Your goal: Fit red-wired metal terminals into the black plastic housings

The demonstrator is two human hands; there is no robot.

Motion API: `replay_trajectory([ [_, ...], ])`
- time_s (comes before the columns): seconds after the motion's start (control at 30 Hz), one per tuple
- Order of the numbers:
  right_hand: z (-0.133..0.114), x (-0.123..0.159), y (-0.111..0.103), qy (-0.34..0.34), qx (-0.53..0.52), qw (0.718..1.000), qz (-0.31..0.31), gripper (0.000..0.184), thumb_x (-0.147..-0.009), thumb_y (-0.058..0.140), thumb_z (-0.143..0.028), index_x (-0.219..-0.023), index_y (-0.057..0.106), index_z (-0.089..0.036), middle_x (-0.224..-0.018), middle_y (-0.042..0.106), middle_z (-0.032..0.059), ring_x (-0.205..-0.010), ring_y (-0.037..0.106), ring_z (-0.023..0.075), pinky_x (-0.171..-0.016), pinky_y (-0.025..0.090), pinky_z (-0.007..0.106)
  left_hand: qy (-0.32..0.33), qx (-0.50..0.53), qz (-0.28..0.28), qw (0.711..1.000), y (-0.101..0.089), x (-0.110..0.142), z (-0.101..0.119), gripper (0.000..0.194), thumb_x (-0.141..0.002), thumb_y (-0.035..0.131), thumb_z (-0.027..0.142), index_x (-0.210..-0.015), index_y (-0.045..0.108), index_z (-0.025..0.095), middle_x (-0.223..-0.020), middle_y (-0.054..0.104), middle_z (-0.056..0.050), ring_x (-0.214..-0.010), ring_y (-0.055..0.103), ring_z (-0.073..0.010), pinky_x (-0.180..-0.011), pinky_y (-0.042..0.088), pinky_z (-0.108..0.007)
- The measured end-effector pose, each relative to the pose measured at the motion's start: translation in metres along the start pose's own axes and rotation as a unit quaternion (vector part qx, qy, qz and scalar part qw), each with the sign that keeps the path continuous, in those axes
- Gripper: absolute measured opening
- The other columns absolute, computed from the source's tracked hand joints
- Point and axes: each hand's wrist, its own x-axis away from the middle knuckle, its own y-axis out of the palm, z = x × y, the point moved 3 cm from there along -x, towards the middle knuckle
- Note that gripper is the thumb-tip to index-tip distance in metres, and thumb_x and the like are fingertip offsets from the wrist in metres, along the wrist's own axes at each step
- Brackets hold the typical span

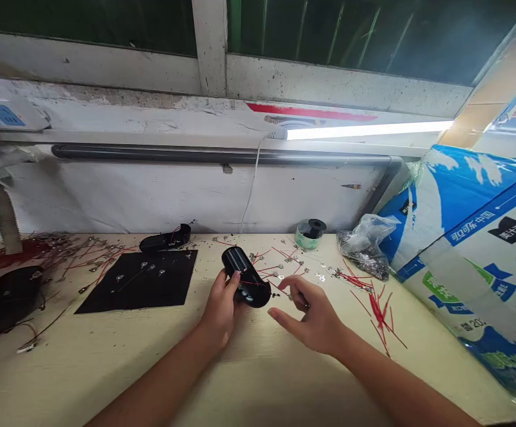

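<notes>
My left hand is closed around the near left side of a black rounded plastic casing, tilted above the table, with the thumb on its inside. A thin red wire crosses the casing by the thumb. At its right end, a small dark connector sticks out on a short lead. Just right of that, my right hand has its thumb and index finger apart with nothing visible between them; the other fingers are curled. Behind both hands lie red wires and small metal contact pieces.
On the left are a black mat, a similar black casing and tangled wires. A tape roll, a clear plastic bag of metal pieces and red wire bundles lie to the right. A large blue-white carton borders the table.
</notes>
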Motion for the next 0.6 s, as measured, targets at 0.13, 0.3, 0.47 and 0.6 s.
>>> replay_trajectory([
  [0.13,-0.001,-0.001,0.003,-0.073,0.070,0.995,0.012,0.010,-0.095,0.059,-0.022,-0.100,0.068,-0.018,-0.066,0.048,-0.0022,-0.056,0.041,0.0115,-0.054,0.033,0.026,0.000,-0.007,-0.011,1.000,0.001,0.001,0.000,0.051,-0.077,0.076,0.051,-0.115,0.059,0.022,-0.109,0.069,-0.008,-0.091,0.067,-0.0206,-0.069,0.052,-0.027],
  [0.3,0.004,-0.003,0.002,-0.081,0.062,0.993,0.055,0.012,-0.096,0.059,-0.020,-0.097,0.071,-0.018,-0.062,0.043,-0.0038,-0.055,0.040,0.0119,-0.053,0.034,0.026,0.015,-0.044,-0.040,0.998,0.003,0.003,-0.001,0.055,-0.077,0.075,0.055,-0.116,0.061,0.019,-0.112,0.070,-0.011,-0.095,0.067,-0.0241,-0.069,0.053,-0.029],
  [0.47,-0.001,-0.001,0.001,-0.114,0.028,0.989,0.089,0.009,-0.094,0.061,-0.016,-0.097,0.069,-0.018,-0.062,0.038,-0.0053,-0.054,0.039,0.0114,-0.053,0.034,0.026,0.024,-0.059,-0.055,0.996,0.004,0.003,-0.002,0.054,-0.080,0.073,0.054,-0.120,0.059,0.019,-0.116,0.069,-0.012,-0.099,0.066,-0.0254,-0.074,0.053,-0.032],
  [0.6,-0.009,0.003,0.004,-0.149,0.010,0.986,0.077,0.009,-0.091,0.062,-0.011,-0.095,0.067,-0.018,-0.061,0.037,-0.0059,-0.053,0.037,0.0101,-0.051,0.032,0.025,0.027,-0.048,-0.034,0.998,0.002,0.001,-0.003,0.053,-0.081,0.072,0.053,-0.120,0.059,0.019,-0.117,0.069,-0.012,-0.102,0.066,-0.0262,-0.076,0.053,-0.032],
])
